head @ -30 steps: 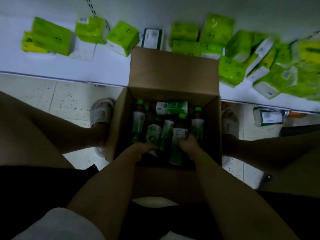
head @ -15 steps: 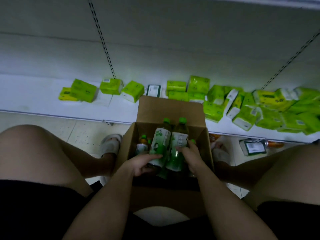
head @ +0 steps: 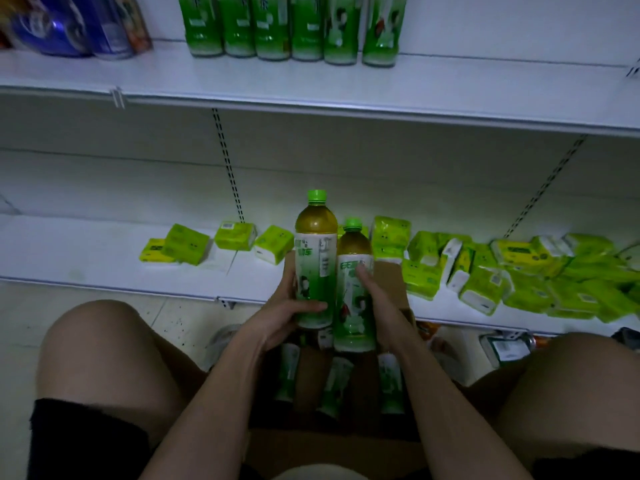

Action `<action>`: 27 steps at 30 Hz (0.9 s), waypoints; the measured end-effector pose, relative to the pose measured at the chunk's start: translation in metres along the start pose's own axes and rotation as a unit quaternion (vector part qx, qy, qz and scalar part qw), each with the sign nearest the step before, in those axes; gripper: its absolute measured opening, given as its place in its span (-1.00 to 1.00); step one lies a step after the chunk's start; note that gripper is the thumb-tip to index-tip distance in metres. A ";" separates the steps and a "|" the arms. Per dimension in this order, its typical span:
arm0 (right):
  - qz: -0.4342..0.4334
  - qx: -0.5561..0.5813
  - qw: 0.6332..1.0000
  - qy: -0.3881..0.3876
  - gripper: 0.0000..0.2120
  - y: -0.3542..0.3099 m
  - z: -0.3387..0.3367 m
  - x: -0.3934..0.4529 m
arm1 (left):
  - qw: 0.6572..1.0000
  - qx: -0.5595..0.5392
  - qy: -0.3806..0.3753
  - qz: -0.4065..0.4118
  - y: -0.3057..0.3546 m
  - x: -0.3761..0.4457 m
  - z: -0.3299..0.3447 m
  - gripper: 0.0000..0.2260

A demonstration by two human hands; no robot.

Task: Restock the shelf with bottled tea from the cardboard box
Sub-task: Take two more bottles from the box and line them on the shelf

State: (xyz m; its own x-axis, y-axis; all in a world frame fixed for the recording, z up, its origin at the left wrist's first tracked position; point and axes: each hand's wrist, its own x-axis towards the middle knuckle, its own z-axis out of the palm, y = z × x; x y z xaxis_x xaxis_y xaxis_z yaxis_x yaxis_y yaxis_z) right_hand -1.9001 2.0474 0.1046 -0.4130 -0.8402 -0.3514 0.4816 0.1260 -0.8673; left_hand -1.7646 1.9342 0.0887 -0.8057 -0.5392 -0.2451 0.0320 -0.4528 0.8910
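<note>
Two green-capped plastic bottles of amber tea are held upright above the open brown cardboard box (head: 391, 282), side by side and touching. The left hand (head: 277, 311) wraps the lower half of the taller-standing bottle (head: 316, 258), fingers behind it and thumb laid across the green-and-white label in front. The right hand (head: 375, 299) grasps the second bottle (head: 354, 289) from its right side, thumb pressed on the label (its other fingers are hidden behind the bottle). This second bottle sits a little lower than the first, its cap just beside the first one's shoulder.

Beneath the hands, more tea bottles (head: 332, 386) of the same kind remain in the dark inside of the box, which stands on the floor between the person's bare knees (head: 100, 344). The box's far flap rises behind the held bottles, against the lower white metal shelf (head: 86, 258). On that shelf lie many lime-green soft tissue packs (head: 540, 271), loosely scattered at the left and heaped at the right.

On the upper white shelf (head: 450, 88) a row of six matching green-labelled tea bottles (head: 291, 29) stands upright, only their lower parts in view. To their left are blue and orange packaged goods (head: 76, 26), blurred.
</note>
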 end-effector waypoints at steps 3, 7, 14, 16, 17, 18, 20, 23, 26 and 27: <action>-0.093 -0.050 0.993 0.048 -0.74 -0.019 0.012 -0.005 | 0.999 -0.007 -0.013 0.052 0.025 -0.002 0.011 -0.45; -0.172 -0.054 0.983 0.038 -0.57 -0.051 0.030 -0.013 | 0.995 0.006 -0.024 0.096 0.074 -0.006 0.021 -0.51; -0.309 -0.107 0.945 -0.004 -0.57 -0.151 0.068 -0.024 | 0.969 0.080 -0.063 0.224 0.195 -0.009 0.032 -0.17; -0.344 -0.125 0.931 0.003 -0.56 -0.185 0.082 -0.025 | 0.961 0.100 -0.051 0.254 0.231 -0.007 0.036 -0.20; -0.361 -0.129 0.923 0.004 -0.55 -0.201 0.089 -0.025 | 0.956 0.113 -0.043 0.268 0.247 -0.005 0.038 -0.27; -0.375 -0.132 0.917 0.004 -0.54 -0.217 0.095 -0.024 | 0.952 0.126 -0.034 0.278 0.261 -0.004 0.041 -0.34; -0.391 -0.126 0.912 0.001 -0.52 -0.242 0.107 -0.019 | 0.945 0.145 -0.016 0.292 0.283 0.001 0.045 -0.35; -0.416 -0.141 0.898 0.009 -0.50 -0.269 0.121 -0.007 | 0.940 0.155 0.021 0.303 0.307 0.012 0.047 -0.30; -0.429 -0.171 0.887 0.027 -0.49 -0.285 0.128 0.011 | 0.940 0.159 0.054 0.297 0.321 0.027 0.043 -0.29; -0.429 -0.181 0.885 0.026 -0.49 -0.289 0.128 0.018 | 0.940 0.162 0.061 0.295 0.323 0.032 0.042 -0.30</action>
State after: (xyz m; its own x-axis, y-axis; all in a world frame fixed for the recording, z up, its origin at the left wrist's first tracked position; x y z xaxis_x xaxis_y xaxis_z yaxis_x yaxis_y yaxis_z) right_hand -1.9479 1.9279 0.3942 -0.5471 -0.6841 0.4823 -0.3005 -0.3773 -0.8760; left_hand -1.8045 1.8005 0.3851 -0.6298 -0.7153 0.3028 0.2536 0.1792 0.9506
